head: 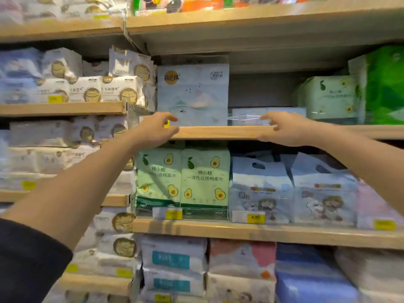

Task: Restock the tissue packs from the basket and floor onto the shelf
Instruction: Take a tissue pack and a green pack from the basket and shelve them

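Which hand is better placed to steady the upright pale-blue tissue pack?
Likely left: the left hand sits at the lower left corner of the pale-blue tissue pack; the right hand is further off.

- Avocado-print pack (205, 178): "棉小柚", and under it "一次性云感棉柔巾", dark print on green.
- Up and left of it, white cartoon-face pack (111, 89): "干爽透气".
- Lower right of it, yellow price tag (255, 218): digits too blurred to read.
- Directly above it, pale blue pack (192, 95): characters in the gold roundel illegible.
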`<state>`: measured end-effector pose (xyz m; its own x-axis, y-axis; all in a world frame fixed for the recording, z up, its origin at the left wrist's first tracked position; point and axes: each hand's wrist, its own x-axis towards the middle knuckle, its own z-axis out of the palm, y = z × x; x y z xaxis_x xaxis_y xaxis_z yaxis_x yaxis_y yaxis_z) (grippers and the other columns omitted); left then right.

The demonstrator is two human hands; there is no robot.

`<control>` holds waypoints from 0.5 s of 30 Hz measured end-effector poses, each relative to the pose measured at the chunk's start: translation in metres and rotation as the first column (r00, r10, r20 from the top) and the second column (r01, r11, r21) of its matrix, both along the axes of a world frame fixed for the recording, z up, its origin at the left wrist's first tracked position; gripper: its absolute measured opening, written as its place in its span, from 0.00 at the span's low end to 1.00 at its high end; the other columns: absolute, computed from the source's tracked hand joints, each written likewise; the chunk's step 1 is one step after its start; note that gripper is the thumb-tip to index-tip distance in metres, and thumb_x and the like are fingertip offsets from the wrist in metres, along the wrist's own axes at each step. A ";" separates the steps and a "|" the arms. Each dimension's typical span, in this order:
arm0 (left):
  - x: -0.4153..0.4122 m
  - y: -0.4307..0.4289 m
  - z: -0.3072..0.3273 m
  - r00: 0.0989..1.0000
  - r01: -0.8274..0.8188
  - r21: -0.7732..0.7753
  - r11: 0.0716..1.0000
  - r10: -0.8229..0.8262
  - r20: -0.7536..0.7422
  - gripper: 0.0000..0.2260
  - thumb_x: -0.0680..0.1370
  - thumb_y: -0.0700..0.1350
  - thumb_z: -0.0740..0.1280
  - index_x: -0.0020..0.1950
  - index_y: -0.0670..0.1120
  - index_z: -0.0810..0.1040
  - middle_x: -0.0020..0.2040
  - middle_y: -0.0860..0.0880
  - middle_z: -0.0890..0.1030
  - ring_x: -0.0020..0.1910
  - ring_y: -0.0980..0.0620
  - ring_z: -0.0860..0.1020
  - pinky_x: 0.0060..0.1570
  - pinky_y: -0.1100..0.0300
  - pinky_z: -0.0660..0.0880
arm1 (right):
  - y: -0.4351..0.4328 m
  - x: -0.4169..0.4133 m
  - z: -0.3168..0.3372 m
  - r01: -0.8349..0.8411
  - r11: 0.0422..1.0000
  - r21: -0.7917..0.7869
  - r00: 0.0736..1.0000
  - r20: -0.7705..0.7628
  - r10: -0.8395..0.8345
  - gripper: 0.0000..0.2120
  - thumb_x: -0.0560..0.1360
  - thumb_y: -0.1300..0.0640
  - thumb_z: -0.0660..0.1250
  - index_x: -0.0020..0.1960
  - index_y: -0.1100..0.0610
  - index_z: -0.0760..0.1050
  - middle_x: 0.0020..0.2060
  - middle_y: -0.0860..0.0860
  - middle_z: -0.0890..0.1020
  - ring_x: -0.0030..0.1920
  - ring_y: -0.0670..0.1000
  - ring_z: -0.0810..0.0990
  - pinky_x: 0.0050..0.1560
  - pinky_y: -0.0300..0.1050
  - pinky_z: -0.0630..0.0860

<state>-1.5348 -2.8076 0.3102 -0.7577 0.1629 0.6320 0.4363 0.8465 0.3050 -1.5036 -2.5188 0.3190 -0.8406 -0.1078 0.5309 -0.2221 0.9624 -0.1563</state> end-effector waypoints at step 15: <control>0.140 0.023 -0.133 0.944 0.150 0.192 0.970 -0.199 0.265 0.22 0.77 0.52 0.63 0.69 0.49 0.67 0.69 0.46 0.70 0.65 0.47 0.71 0.61 0.51 0.71 | 0.049 0.161 -0.141 -0.047 0.965 -0.257 0.981 0.169 0.093 0.30 0.73 0.50 0.66 0.71 0.51 0.60 0.65 0.57 0.71 0.59 0.56 0.75 0.60 0.51 0.72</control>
<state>-1.3946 -2.7845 0.1768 -0.8769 0.2191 0.4279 0.4491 0.6909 0.5665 -1.3429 -2.4696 0.1775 -0.9188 -0.0525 0.3912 -0.2342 0.8704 -0.4331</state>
